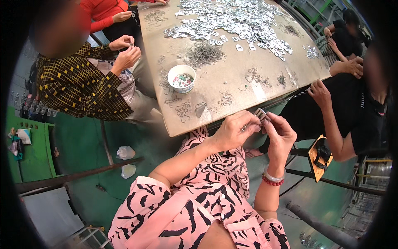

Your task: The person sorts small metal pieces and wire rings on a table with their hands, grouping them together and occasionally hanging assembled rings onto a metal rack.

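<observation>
Just beyond the table's near edge, a small flat metal buckle [260, 113] with slots is held up between my two hands. My left hand [234, 132] is closed, its thumb and fingertips pinching at the buckle's left side. A bit of grey metal [243, 128] shows among its fingers, too small to name. From the right, my right hand [281, 135] closes thumb and forefinger on the same buckle. The fingertips hide its lower part.
On the tan table [232, 70] lie a broad heap of metal buckles [236, 25], a pile of thin bent wires [204, 54] and smaller wire clusters. A white tub [181, 79] holds small colourful pieces. Co-workers sit left and right; one's hands [126, 54] hold something small.
</observation>
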Motion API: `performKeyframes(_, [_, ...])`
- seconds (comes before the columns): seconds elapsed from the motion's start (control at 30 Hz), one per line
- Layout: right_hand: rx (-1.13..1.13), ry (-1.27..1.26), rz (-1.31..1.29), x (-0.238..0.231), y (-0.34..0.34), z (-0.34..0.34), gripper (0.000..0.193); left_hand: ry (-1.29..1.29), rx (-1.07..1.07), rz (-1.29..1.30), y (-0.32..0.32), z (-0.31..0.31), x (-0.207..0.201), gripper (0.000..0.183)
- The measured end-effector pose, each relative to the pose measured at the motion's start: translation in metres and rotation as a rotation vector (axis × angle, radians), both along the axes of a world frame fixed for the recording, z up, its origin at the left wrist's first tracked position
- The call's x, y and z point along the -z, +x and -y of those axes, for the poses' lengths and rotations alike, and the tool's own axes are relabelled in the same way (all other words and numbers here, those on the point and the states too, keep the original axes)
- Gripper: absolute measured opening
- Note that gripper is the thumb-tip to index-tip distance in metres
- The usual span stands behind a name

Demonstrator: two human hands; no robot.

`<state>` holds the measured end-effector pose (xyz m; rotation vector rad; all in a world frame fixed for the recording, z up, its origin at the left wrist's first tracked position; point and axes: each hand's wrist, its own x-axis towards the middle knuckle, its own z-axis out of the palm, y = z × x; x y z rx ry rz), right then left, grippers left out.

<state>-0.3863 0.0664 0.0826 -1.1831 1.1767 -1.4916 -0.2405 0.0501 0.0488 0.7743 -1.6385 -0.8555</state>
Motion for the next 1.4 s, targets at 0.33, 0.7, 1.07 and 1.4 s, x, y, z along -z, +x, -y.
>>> performKeyframes(0.33, [-0.047, 0.167, 0.227, 0.026, -0.009, -0.010, 0.014, 0.151, -0.001, 0.011, 0.027, 0.021, 0.026, 0.030])
performKeyframes(0.7, [-0.150, 0.236, 0.350, 0.021, -0.006, -0.004, 0.015, 0.272, -0.680, 1.083, 0.074, 0.170, 0.091, 0.025])
performKeyframes(1.07, [-0.176, 0.156, 0.301, 0.018, -0.009, 0.000, 0.015, 0.197, -0.652, 1.251, 0.073, 0.165, 0.088, 0.026])
performKeyframes(1.4, [-0.049, 0.074, 0.303, 0.018, -0.017, 0.005, 0.014, 0.254, -0.092, 0.170, 0.012, 0.068, -0.057, 0.016])
